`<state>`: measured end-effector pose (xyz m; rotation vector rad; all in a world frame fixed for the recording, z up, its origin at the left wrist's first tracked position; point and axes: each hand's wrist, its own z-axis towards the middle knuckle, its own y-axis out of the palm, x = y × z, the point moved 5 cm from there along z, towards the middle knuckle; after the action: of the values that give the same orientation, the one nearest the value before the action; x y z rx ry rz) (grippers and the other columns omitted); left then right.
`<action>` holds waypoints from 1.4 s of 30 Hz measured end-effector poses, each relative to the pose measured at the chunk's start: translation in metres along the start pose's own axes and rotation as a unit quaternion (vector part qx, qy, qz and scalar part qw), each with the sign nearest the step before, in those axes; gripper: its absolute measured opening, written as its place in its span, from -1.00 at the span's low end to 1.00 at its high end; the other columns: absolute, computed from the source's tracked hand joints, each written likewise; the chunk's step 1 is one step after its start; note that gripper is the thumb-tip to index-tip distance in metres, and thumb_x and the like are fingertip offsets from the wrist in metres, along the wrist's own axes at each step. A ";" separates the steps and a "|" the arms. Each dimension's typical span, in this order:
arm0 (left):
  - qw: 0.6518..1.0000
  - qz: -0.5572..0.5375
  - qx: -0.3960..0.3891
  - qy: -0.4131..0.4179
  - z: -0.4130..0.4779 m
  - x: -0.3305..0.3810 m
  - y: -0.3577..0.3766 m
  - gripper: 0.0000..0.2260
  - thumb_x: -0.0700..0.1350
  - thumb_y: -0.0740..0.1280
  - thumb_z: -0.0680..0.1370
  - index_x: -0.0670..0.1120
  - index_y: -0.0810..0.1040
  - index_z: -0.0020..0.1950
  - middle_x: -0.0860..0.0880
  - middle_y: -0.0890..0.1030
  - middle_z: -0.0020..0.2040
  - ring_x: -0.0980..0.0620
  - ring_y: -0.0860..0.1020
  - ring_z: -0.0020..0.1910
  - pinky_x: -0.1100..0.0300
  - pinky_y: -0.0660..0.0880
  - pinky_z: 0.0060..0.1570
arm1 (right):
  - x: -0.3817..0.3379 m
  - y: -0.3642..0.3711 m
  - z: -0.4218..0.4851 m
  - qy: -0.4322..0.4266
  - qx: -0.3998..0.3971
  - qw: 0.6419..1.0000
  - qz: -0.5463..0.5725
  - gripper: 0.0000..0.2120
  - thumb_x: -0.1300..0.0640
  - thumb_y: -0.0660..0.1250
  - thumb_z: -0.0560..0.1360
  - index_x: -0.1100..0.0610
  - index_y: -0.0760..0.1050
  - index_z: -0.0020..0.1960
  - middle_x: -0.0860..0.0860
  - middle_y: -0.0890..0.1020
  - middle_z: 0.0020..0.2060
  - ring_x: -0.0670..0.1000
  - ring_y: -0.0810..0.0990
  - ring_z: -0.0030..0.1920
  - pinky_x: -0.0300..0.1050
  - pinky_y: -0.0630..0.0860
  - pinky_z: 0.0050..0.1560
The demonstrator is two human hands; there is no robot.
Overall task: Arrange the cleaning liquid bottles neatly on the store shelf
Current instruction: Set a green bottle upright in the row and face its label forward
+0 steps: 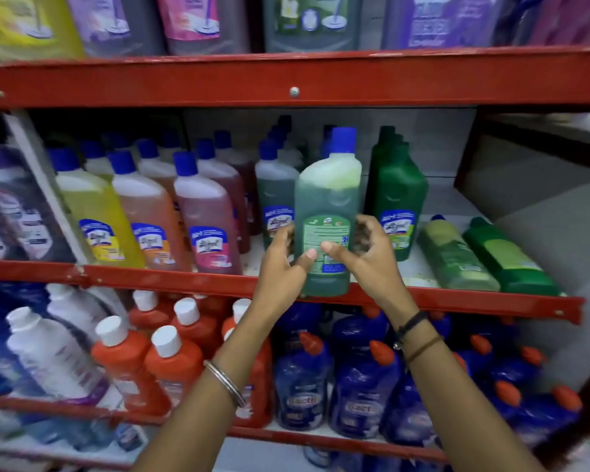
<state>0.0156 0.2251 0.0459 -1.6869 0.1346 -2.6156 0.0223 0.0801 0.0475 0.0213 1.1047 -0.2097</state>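
A pale green bottle [327, 199] with a blue cap stands upright at the front edge of the middle red shelf [184, 279], its back label facing me. My left hand [283, 264] grips its lower left side and my right hand [372, 250] its lower right side, both thumbs on the label. Behind it stand a grey-green bottle [275, 192] and a dark green bottle [397, 195]. To the right, two green bottles [457, 253] [508, 257] lie on their sides on the shelf.
Yellow [96, 212], orange [150, 219] and pink [205, 223] bottles stand in rows on the left of the middle shelf. The lower shelf holds red bottles [171, 362] with white caps and blue bottles [361, 379]. Large bottles fill the top shelf [286, 76].
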 end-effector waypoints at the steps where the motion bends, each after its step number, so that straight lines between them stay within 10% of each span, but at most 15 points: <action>1: 1.000 0.018 0.015 0.004 0.004 -0.004 -0.013 -0.68 -0.29 0.29 0.48 0.00 0.39 0.17 0.05 0.57 0.08 0.09 0.56 0.10 0.11 0.48 0.18 | -0.001 0.013 0.004 -0.007 -0.012 1.000 -0.012 -0.50 0.08 0.54 0.26 0.06 0.42 0.13 0.05 0.65 0.02 0.02 0.65 0.03 -0.02 0.60 0.05; 14: 0.991 0.104 0.085 0.018 0.037 -0.049 -0.054 -0.61 -0.26 0.27 0.49 -0.10 0.34 0.30 -0.14 0.59 0.15 -0.08 0.56 0.09 0.03 0.51 0.10 | 0.034 0.078 0.034 0.026 -0.044 0.998 -0.038 -0.44 0.13 0.43 0.41 0.14 0.35 0.36 0.10 0.57 0.23 -0.03 0.60 0.17 0.01 0.54 0.22; 25: 0.970 0.208 0.098 0.073 0.016 -0.054 -0.054 -0.77 -0.24 0.28 0.43 -0.16 0.36 0.06 -0.12 0.43 0.04 -0.06 0.48 0.00 0.09 0.43 -0.08 | 0.041 0.106 0.032 0.015 0.044 0.988 -0.145 -0.32 -0.34 0.40 0.24 0.01 0.43 0.23 0.05 0.54 0.11 -0.04 0.56 0.11 -0.04 0.55 0.12; 30: 0.981 0.169 0.047 0.084 0.010 -0.062 -0.052 -0.55 -0.42 0.17 0.34 -0.23 0.30 0.22 -0.16 0.29 0.22 0.07 0.39 0.14 0.39 0.34 0.19 | 0.045 0.103 0.036 0.023 0.002 0.990 -0.141 -0.45 -0.27 0.44 0.27 -0.01 0.47 0.14 0.07 0.56 0.10 0.07 0.53 0.17 0.10 0.54 0.15; 34: 0.977 0.213 -0.017 0.009 0.030 -0.072 -0.051 -0.31 -0.33 0.26 0.41 -0.21 -0.01 0.46 -0.22 0.08 0.47 -0.17 0.17 0.45 0.05 0.22 0.43 | 0.050 0.087 0.029 0.039 -0.015 0.995 -0.093 -0.58 0.13 0.48 0.37 -0.02 0.36 0.12 -0.02 0.58 0.09 -0.11 0.60 0.07 -0.14 0.55 0.11; 42: 0.952 0.302 0.034 -0.013 0.032 -0.072 -0.047 -0.30 -0.24 0.31 0.48 -0.23 -0.06 0.48 -0.27 0.28 0.37 -0.21 0.35 0.33 0.03 0.35 0.28 | 0.045 0.082 0.044 0.037 -0.096 0.988 -0.116 -0.76 0.12 0.41 0.42 -0.09 0.46 0.03 -0.07 0.65 -0.05 -0.17 0.64 -0.08 -0.31 0.57 -0.07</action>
<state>0.0754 0.2752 -0.0021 -1.3730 0.4719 -2.1122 0.0954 0.1479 0.0201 -0.2744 1.1976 -0.3128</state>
